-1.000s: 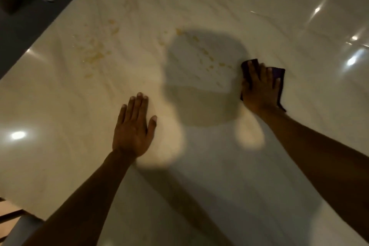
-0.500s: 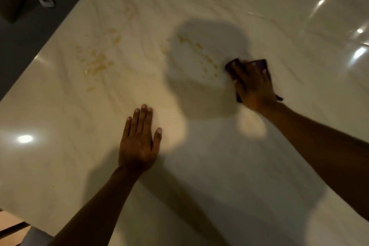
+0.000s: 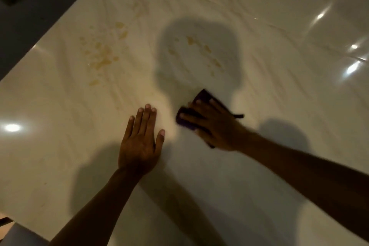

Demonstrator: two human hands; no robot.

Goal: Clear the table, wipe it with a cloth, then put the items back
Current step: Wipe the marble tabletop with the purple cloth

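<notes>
Wiping is the step in hand, and what matters is where the orange stains lie: ahead of both your hands, one patch forward-left, a second patch straight beyond the dark purple cloth. Your right hand presses that bunched cloth flat on the tabletop, fingers spread over it. Your left hand lies open, palm down, just beside it, bracing. The right hand sits nearer the farther patch, so I judge a forward push suits next.
</notes>
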